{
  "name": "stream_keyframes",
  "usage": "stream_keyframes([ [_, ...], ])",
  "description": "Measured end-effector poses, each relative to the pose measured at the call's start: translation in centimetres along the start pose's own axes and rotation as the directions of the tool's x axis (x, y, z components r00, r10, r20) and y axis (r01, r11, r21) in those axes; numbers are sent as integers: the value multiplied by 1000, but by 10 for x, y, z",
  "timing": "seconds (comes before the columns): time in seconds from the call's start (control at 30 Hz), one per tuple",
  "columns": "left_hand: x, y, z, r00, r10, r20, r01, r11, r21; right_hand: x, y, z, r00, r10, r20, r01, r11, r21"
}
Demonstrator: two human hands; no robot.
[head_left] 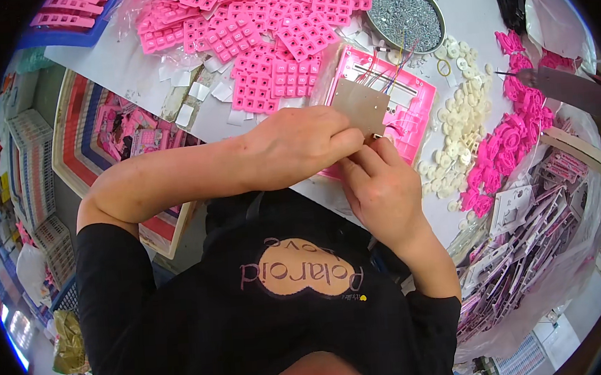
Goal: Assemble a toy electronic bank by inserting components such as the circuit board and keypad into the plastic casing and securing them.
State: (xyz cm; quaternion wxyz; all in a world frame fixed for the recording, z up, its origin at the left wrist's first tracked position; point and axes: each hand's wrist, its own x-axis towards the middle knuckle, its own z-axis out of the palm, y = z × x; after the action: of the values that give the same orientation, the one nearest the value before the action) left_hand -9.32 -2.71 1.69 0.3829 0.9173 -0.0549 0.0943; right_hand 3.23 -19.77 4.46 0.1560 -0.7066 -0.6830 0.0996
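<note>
A brown circuit board (360, 106) tilts over a pink plastic housing (414, 113) on the table. Thin colored wires (376, 71) run between the board and the housing's far part. My left hand (301, 144) comes across from the left, its fingers curled closed at the board's near left edge. Below the board's near corner, my right hand (384, 192) is closed in a pinch, its fingertips meeting the left ones. A small metal piece (377, 137) shows just above the right fingertips. What lies between the right fingers is hidden.
Pink keypads (278, 70) are heaped at the back left. A round tin of screws (405, 14) stands behind the housing. Cream plastic parts (459, 120) and pink parts (504, 152) lie to the right. A dark screwdriver-like tool (530, 77) juts in there. A bag of panels (541, 233) stands at right.
</note>
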Motion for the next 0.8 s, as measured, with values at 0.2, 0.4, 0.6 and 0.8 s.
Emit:
stream_keyframes([
  [0.2, 20, -20, -32, 781, -216, -585, 245, 969, -32, -10, 0, -2, 1000, -16, 6, 16, 1000, -4],
  [0.4, -55, 22, 9, 928, -340, -156, 330, 940, -86, -12, 0, 1, 999, 32, -13, -31, 998, 59],
  [0.6, -40, 18, -25, 782, -594, 187, 440, 315, -841, -7, -4, 1, 997, 41, 64, -41, 999, 2],
  [0.8, -19, -7, -28, 850, -481, 214, 338, 185, -923, 0, 9, -13, 980, -70, 185, 53, 994, 94],
])
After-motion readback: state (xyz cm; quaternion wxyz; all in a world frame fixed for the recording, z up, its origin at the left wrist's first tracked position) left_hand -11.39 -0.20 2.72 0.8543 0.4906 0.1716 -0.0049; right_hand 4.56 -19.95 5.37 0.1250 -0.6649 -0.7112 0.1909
